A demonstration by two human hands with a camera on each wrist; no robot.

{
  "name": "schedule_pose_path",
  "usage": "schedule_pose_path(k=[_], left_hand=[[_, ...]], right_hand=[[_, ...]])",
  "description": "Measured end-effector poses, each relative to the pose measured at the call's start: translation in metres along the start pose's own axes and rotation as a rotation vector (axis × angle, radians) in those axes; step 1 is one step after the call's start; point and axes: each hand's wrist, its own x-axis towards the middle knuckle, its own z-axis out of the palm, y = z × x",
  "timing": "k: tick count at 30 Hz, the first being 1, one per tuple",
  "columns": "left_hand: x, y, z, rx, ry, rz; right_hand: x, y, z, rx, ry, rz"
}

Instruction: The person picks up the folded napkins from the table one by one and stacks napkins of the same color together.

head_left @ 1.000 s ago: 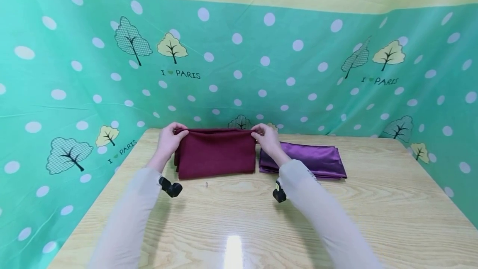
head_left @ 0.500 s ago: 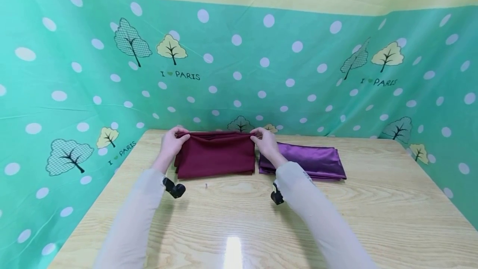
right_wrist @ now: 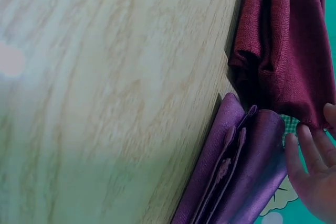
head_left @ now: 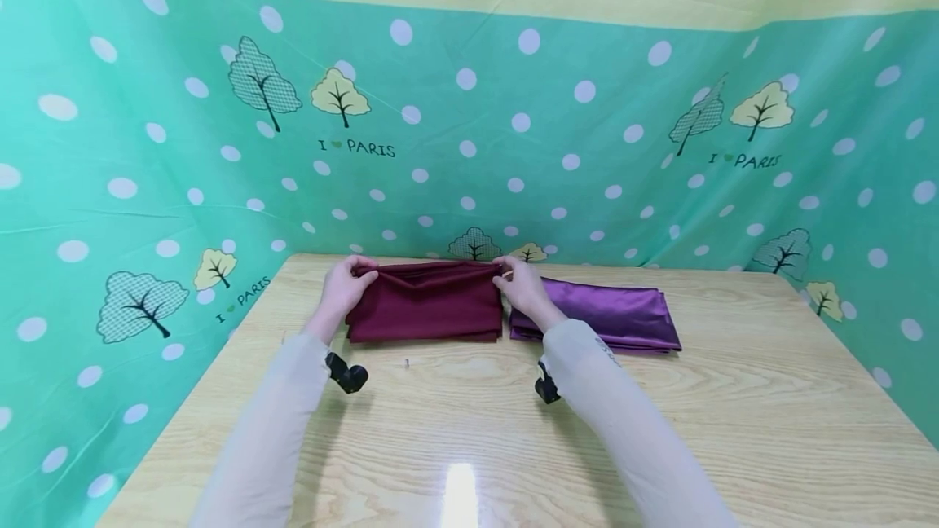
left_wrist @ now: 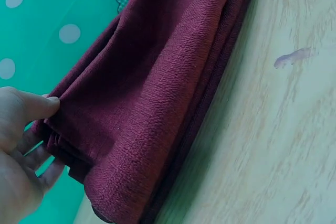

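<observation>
A folded maroon cloth (head_left: 433, 312) lies near the back of the table. My left hand (head_left: 345, 290) pinches its far left corner between thumb and fingers. At the far right corner, my right hand (head_left: 522, 287) pinches the same cloth. The upper layer sags between the two hands, and its back edge is lifted a little. In the left wrist view, the left thumb (left_wrist: 50, 107) presses on top of the stacked layers. The right wrist view shows the right hand's fingers (right_wrist: 310, 156) under the maroon corner, just beyond a folded purple satin cloth (right_wrist: 239, 166).
The purple satin cloth (head_left: 612, 316) lies right of the maroon one, partly behind my right wrist. A small dark mark (head_left: 407, 363) shows on the wooden table (head_left: 469, 422). A green dotted curtain (head_left: 469, 121) hangs behind and along the sides.
Both hands have lowered slightly with the maroon cloth's back edge, and the left hand has shifted a little right. The upper layer now sags more, and the front edge sits slightly farther back.
</observation>
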Motion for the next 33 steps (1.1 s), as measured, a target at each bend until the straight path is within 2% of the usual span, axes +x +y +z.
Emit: schedule_pose_path(k=[4,9,20,24,33], left_hand=[[-0.001,-0.002,0.001,-0.001,-0.048,0.022],[-0.001,-0.005,0.003,-0.017,-0.114,0.041],[-0.003,-0.004,0.008,0.066,-0.166,0.042],[-0.005,-0.001,0.009,0.065,-0.161,0.012],[-0.006,0.004,0.017,-0.006,-0.179,-0.078]], right_hand=[[-0.001,0.000,0.001,0.035,-0.042,0.022],[-0.002,0.001,0.005,0.070,-0.044,0.035],[-0.007,0.005,0.007,0.075,-0.060,0.057],[-0.009,0.006,0.005,0.084,-0.078,0.057],[-0.011,0.007,0.005,0.057,-0.074,0.081]])
